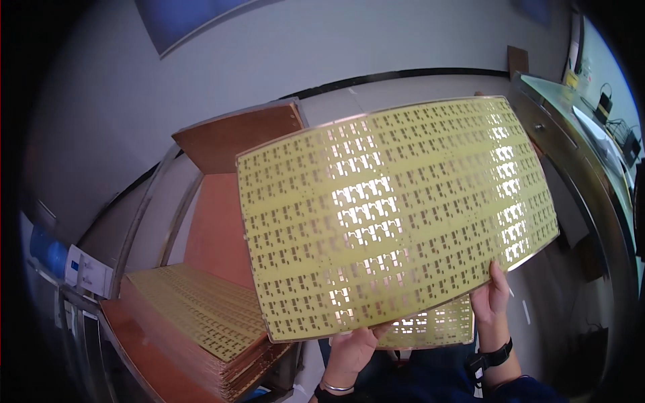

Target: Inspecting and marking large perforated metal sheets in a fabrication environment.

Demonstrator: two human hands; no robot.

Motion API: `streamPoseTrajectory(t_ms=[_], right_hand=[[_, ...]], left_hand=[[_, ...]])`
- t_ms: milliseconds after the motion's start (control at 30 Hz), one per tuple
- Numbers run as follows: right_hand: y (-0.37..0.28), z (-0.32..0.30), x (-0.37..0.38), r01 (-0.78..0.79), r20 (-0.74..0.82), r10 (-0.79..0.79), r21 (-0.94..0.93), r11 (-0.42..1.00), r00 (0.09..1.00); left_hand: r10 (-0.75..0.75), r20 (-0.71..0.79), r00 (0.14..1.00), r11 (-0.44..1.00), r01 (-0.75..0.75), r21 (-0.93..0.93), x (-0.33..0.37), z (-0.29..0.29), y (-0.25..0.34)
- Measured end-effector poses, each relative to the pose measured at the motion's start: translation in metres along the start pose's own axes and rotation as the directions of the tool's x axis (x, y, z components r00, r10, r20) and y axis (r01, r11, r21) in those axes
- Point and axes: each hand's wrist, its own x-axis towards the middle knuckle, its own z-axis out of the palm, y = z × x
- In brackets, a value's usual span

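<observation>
A large yellow circuit board panel point(430, 195), patterned with rows of small copper pads, is held up tilted in front of me. My left hand point(356, 350) grips its lower edge, with the fingers partly hidden by the panel. My right hand point(492, 295) is closed on the lower edge farther right, its other fingers going behind. Light glares off the pads in two bands. Below and partly covered by it shows a second yellow panel point(430, 328); what supports it I cannot tell. To the left lies a stack of similar panels point(195, 312).
The stack sits on a metal-framed cart with a reddish-brown base point(138, 342) and brown backboards point(222, 221). A metal-edged table point(571, 107) with cables and papers stands at the right. A white paper label point(89, 271) is by the cart's left side.
</observation>
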Motion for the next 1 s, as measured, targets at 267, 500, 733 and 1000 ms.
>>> streamPoseTrajectory(t_ms=[267, 500, 733, 1000], right_hand=[[-0.078, -0.059, 0.019, 0.114, -0.144, -0.113, -0.005, 0.994, 0.983], [-0.133, -0.117, 0.036, 0.242, -0.127, -0.239, 0.007, 0.970, 0.963], [-0.139, -0.127, 0.043, 0.243, -0.125, -0.234, 0.059, 0.968, 0.964], [-0.140, -0.128, 0.048, 0.241, -0.151, -0.233, 0.034, 0.970, 0.961]], left_hand=[[0.063, -0.227, 0.972, 0.998, -0.063, 0.009, -0.007, -0.019, -0.012], [0.136, -0.097, 0.986, 0.986, -0.126, 0.108, 0.003, -0.058, -0.032], [0.173, -0.059, 0.983, 0.966, -0.158, 0.205, 0.007, -0.059, -0.039], [0.143, -0.005, 0.990, 0.984, -0.142, 0.108, 0.014, -0.076, -0.041]])
